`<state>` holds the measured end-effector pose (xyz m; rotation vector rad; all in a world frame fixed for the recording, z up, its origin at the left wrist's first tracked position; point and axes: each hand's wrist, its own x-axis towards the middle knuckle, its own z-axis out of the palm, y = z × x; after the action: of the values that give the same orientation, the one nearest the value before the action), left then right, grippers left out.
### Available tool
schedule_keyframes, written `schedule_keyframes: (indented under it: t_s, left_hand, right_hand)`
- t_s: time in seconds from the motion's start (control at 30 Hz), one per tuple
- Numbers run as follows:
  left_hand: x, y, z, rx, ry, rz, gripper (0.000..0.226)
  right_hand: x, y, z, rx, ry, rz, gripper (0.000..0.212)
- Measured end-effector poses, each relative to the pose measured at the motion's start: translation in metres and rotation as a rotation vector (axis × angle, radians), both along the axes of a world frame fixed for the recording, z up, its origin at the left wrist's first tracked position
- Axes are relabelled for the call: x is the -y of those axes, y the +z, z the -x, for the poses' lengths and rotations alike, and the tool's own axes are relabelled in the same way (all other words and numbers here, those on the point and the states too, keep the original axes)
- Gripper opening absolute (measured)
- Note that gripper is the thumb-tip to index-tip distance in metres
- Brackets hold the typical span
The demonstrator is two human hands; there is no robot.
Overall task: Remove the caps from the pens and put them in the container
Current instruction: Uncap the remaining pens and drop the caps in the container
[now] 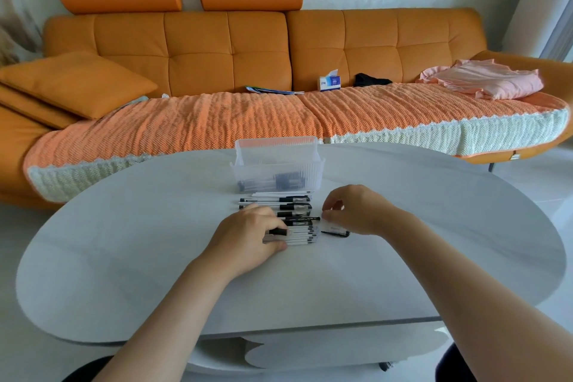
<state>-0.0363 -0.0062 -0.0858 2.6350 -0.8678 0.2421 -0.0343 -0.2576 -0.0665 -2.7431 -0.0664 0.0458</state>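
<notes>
Uncapping step, presumably. Left hand [251,226] pinching a black-capped white plastic pen [279,231] in the row [279,208] on the white oval table [124,242]; right hand [353,211] curled beside, grip indeterminate. Next: cap pulled off, into clear ribbed plastic container [277,164] beyond.

A tissue box [329,82], a magazine [269,90] and a pink garment [483,79] are lying on the orange sofa [198,40], behind the white oval table [434,214].

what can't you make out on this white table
Head view only.
Contents of the clear ribbed plastic container: dark shapes, blurred by its ribbed wall.
Left ends of the row of white plastic pens: covered by the left hand.
What the right hand pinches, if anything: too small, behind its fingers.
</notes>
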Motion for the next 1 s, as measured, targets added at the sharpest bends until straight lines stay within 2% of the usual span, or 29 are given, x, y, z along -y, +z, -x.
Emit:
schedule_keyframes:
  t_s: [0.17,0.43,0.8,1.0]
  left_hand:
    - [0.002,0.0,-0.002,0.009,-0.009,-0.017,0.025]
    - [0.003,-0.001,-0.005,-0.02,-0.01,-0.009,0.027]
    - [0.002,-0.002,-0.007,-0.051,-0.005,0.002,0.028]
    - [0.003,-0.004,-0.007,-0.05,0.0,0.023,0.028]
  right_hand:
    - [-0.009,-0.002,-0.015,0.152,-0.036,0.025,0.021]
    - [-0.02,-0.013,-0.038,0.214,0.081,0.223,0.03]
    - [-0.019,-0.012,-0.052,0.256,0.096,0.456,0.025]
    - [-0.018,-0.015,-0.061,0.231,0.103,0.564,0.013]
